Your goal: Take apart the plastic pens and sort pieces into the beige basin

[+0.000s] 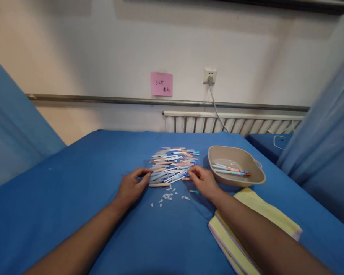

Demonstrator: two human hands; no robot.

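Pen parts (160,177) lie in a wide pile on the blue cloth: blue and beige barrels, white refills and coloured end pieces. At the pile's left edge is my left hand (134,185), thumb and forefinger pinched by the barrel ends. My right hand (203,181) pinches at the right edge, among the coloured pieces. What either hand holds is too small to make out. Small white tips (167,196) are scattered in front of the pile. A short teal-ended piece (194,191) lies just below my right hand.
Right of the pile stands a beige plastic basket (253,178) with several pens (231,170) in it. A folded yellow cloth (263,206) lies under my right forearm. Behind the blue-covered table (103,152) are a radiator (200,124) and a wall rail (117,100). Curtains hang on both sides.
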